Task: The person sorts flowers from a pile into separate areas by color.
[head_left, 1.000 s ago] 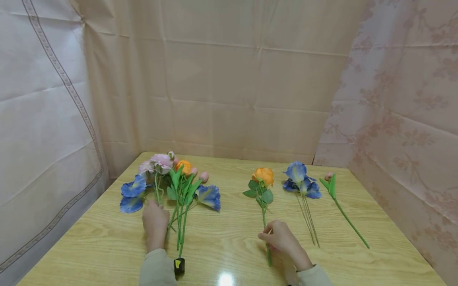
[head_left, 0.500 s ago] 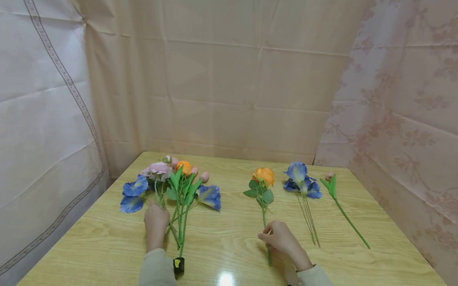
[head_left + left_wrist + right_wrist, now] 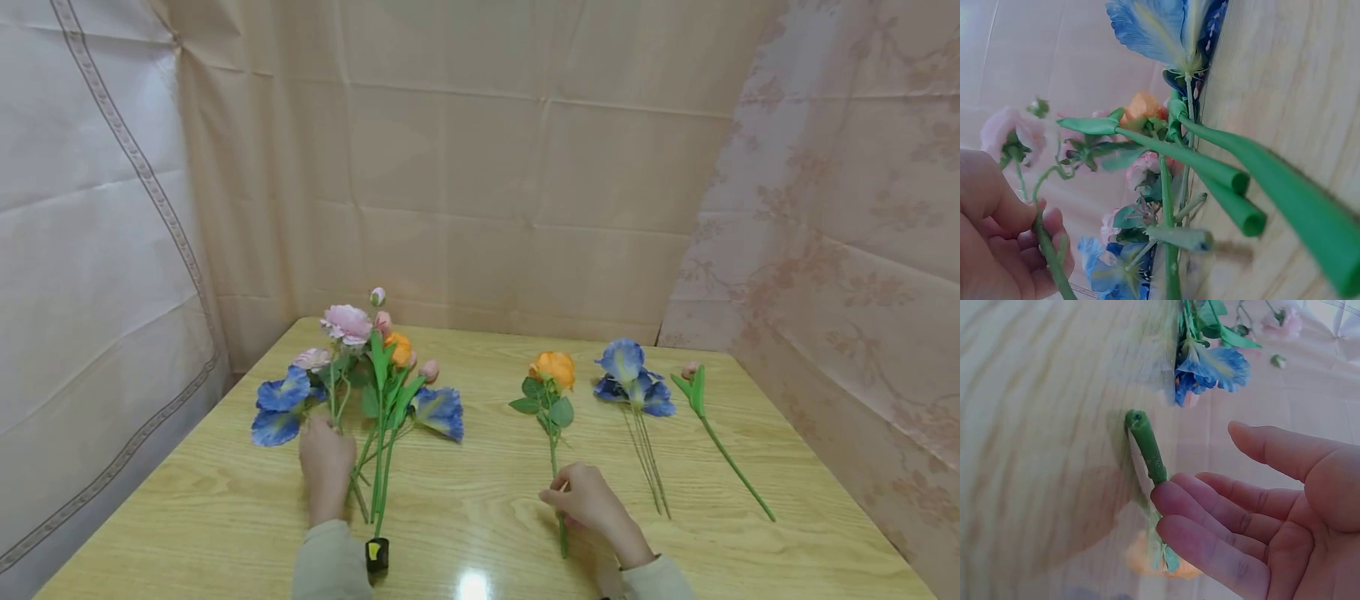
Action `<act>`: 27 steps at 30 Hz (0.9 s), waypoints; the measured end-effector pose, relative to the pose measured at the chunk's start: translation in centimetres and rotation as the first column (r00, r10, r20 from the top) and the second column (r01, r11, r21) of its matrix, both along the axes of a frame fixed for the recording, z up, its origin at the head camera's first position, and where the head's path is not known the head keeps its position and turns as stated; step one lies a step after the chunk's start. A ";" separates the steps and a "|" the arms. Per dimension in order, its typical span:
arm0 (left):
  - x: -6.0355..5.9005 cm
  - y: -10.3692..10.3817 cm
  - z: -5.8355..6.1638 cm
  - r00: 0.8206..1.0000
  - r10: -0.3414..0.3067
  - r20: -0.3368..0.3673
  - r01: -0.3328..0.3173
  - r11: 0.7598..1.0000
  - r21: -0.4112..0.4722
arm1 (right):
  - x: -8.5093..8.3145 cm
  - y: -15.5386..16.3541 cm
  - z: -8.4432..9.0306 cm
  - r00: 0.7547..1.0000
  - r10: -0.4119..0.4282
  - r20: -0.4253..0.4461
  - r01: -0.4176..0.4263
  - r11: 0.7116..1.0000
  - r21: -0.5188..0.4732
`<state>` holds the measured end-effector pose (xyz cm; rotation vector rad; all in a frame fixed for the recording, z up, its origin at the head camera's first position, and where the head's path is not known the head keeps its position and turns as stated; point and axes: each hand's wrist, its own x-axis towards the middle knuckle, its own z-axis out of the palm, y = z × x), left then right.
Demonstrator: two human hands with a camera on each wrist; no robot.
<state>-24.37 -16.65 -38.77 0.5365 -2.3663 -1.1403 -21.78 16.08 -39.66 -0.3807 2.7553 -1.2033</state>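
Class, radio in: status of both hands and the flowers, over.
Left hand grips pink flower stem, lifted from the bunch. Right hand open, fingers on orange rose stem. Nothing blocking.

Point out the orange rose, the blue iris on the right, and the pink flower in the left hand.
orange rose (image 3: 552,368), head view, on the bloom.
blue iris (image 3: 624,360), head view, on the top petal.
pink flower (image 3: 347,322), head view, on the raised bloom.

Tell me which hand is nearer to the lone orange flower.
Right. The right hand touches the stem of the orange flower; the left hand is far across the table, holding the bunch.
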 end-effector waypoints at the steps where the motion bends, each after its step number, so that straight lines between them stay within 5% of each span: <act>1: 0.0 0.1 0.1 1.000 0.018 -0.002 -0.018 1.000 -0.003 | 0.0 0.0 0.0 1.000 0.001 0.001 -0.001 1.000 -0.001; 7: -0.1 0.3 0.6 0.993 0.118 0.005 -0.118 0.993 0.010 | 0.0 0.0 0.0 1.000 0.006 0.003 -0.006 1.000 -0.004; 15: -0.1 0.4 0.8 0.985 0.174 -0.011 -0.174 0.985 -0.007 | 0.0 -0.1 0.0 1.000 0.010 0.000 -0.010 1.000 -0.006; 23: 0.0 0.5 1.1 0.987 0.158 -0.043 -0.158 0.987 0.007 | 0.0 -0.1 0.0 1.000 0.007 0.007 -0.007 1.000 -0.007; 27: 0.1 0.6 1.4 0.992 0.101 -0.071 -0.102 0.995 -0.011 | -0.1 -0.1 0.0 1.000 0.009 0.004 -0.009 1.000 0.001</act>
